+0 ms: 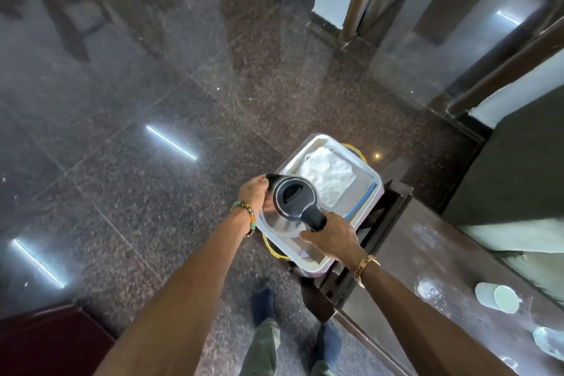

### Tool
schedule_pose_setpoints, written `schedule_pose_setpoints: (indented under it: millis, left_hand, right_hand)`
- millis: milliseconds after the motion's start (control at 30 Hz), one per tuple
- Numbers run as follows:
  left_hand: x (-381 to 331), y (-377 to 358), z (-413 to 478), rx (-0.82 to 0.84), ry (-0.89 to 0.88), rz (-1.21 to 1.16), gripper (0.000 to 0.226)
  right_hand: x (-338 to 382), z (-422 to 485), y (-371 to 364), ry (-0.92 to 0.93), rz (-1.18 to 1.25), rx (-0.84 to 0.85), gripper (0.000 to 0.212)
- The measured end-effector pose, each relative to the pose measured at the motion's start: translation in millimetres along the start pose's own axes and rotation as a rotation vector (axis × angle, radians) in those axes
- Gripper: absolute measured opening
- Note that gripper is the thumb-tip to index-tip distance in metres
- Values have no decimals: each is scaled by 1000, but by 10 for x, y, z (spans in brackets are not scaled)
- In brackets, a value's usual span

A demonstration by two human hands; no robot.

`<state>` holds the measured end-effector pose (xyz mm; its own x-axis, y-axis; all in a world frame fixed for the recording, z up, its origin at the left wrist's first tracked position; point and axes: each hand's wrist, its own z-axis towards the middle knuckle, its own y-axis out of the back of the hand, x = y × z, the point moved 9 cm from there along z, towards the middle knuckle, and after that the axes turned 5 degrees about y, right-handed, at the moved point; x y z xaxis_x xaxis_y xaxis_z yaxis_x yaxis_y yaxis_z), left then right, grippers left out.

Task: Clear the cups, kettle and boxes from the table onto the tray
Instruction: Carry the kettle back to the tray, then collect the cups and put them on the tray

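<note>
We see the right hand [331, 236] gripping the electric kettle's [293, 203] black handle above the steel tray [308, 259]. The left hand [253, 192] cups its spout side. White paper [328, 175] lies in the tray.

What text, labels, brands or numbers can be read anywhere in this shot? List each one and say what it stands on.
No text can be read.
Gold bracelet on the right wrist: engraved marks, too blurred to read.
Kettle, held over the tray: no label or brand shows from above.
Cups on the table: no visible print.
</note>
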<state>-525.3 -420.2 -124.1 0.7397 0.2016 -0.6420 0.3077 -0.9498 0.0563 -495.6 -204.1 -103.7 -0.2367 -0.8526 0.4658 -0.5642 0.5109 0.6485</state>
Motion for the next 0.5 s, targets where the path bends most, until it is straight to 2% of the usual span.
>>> schedule_pose_setpoints:
  millis: [100, 233, 333, 400, 500]
  left_hand:
    - [-325, -28, -131, -2, -152, 293, 24]
    - [-768, -194, -354, -31, -385, 670, 41]
    - [-1070, -458, -585, -48, -588, 948, 45]
    - [-1302, -691, -854, -70, -787, 1102, 45]
    - [-1637, -982, -1202, -144, -1094, 1319, 46]
  right_hand:
    - [174, -71, 251, 11, -152, -2, 72]
    - [382, -244, 691, 50, -197, -157, 106]
    - [596, -432, 1034, 195, -326, -347, 104]
    - [665, -648, 1276, 262, -419, -484, 99]
    - [723, -791, 1558, 311, -508, -551, 103]
